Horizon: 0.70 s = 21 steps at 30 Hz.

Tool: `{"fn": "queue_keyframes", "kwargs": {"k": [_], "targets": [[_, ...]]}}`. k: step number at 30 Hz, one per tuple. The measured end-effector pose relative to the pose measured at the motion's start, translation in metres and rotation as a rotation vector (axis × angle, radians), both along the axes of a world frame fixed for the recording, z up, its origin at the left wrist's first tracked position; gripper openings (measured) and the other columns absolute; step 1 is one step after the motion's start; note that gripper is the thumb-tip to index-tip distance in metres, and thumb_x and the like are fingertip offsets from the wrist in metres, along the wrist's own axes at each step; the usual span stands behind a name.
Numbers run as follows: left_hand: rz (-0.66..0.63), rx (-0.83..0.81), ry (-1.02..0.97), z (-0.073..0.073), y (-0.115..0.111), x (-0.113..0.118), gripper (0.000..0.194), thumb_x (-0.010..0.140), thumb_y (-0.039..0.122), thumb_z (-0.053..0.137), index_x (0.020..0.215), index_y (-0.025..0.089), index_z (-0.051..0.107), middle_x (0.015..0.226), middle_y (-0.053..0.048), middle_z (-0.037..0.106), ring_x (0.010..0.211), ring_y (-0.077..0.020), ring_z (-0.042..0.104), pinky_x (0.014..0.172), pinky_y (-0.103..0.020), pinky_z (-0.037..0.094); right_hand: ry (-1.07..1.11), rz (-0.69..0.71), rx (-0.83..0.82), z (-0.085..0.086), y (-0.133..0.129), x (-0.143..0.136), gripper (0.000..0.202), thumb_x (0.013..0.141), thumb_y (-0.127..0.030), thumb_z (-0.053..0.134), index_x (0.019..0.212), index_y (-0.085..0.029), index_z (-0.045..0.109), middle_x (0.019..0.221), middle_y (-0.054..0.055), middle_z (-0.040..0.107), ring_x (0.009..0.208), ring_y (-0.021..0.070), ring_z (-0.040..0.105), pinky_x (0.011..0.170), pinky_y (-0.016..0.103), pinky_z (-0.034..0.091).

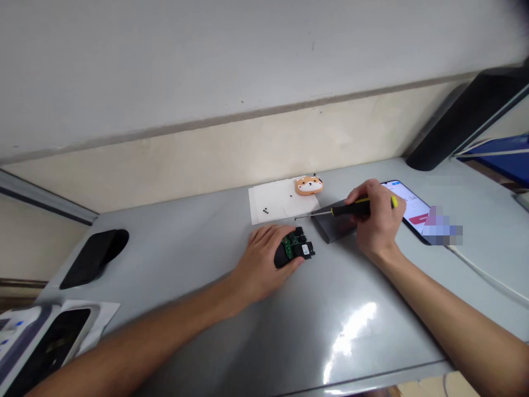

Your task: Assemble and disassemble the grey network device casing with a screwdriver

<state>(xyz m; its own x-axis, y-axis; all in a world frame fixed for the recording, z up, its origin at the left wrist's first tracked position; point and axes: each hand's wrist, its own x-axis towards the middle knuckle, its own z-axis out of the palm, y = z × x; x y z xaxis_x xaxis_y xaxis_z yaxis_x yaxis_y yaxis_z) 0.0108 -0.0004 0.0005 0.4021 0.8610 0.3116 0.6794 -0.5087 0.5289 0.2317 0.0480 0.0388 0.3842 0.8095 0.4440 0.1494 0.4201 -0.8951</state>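
My left hand (pixel 266 256) is wrapped round a small black device with a green circuit board (pixel 294 245), held on the grey table. In my right hand (pixel 378 218) is a black and yellow screwdriver (pixel 349 209). Its thin shaft points left, with the tip just above the circuit board and near the edge of a white paper (pixel 268 201). A tiny dark speck shows at the tip; what it is cannot be made out. Beneath the screwdriver lies a dark flat box (pixel 330 227). Several tiny dark screws (pixel 265 210) rest on the paper.
An orange animal-face case (pixel 309 186) sits on the paper's right end. A lit phone (pixel 407 207) and white cable (pixel 487 278) lie at the right, with a black cylinder (pixel 463 121) behind. At the left are a black object (pixel 88 259) and another dark-screened device (pixel 53 347).
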Motion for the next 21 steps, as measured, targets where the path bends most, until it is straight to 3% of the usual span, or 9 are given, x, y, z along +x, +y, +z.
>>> {"fn": "queue_keyframes", "kwargs": {"k": [9,15,21], "targets": [[0.042,0.037,-0.093,0.0027,-0.0001,-0.0025,0.04,0.098,0.035,0.07,0.135,0.025,0.057,0.132,-0.009,0.073,0.127,-0.028,0.065,0.112,-0.049,0.05,0.079,0.126,-0.033,0.0017,-0.0034,0.0005,0.039,0.09,-0.042,0.061,0.055,-0.024,0.061,0.055,0.002,0.054,0.043,0.0132,0.046,0.035,0.028,0.031],[0.101,0.131,-0.145,0.0041,0.0025,-0.0011,0.013,0.101,0.03,0.063,0.112,0.025,0.07,0.115,-0.005,0.075,0.115,-0.0245,0.068,0.105,-0.047,0.051,0.043,0.192,-0.068,-0.0001,-0.0075,-0.0023,0.041,0.093,-0.041,0.058,0.057,-0.022,0.063,0.059,0.001,0.058,0.047,0.011,0.045,0.04,0.025,0.031],[0.144,0.139,-0.14,0.0036,0.0048,-0.0006,0.012,0.1,0.028,0.065,0.097,0.028,0.076,0.106,-0.003,0.076,0.106,-0.0236,0.068,0.099,-0.047,0.052,0.049,0.278,-0.077,-0.0004,-0.009,-0.0031,0.042,0.093,-0.043,0.058,0.058,-0.021,0.065,0.058,0.001,0.059,0.048,0.0104,0.047,0.042,0.024,0.034]]}}
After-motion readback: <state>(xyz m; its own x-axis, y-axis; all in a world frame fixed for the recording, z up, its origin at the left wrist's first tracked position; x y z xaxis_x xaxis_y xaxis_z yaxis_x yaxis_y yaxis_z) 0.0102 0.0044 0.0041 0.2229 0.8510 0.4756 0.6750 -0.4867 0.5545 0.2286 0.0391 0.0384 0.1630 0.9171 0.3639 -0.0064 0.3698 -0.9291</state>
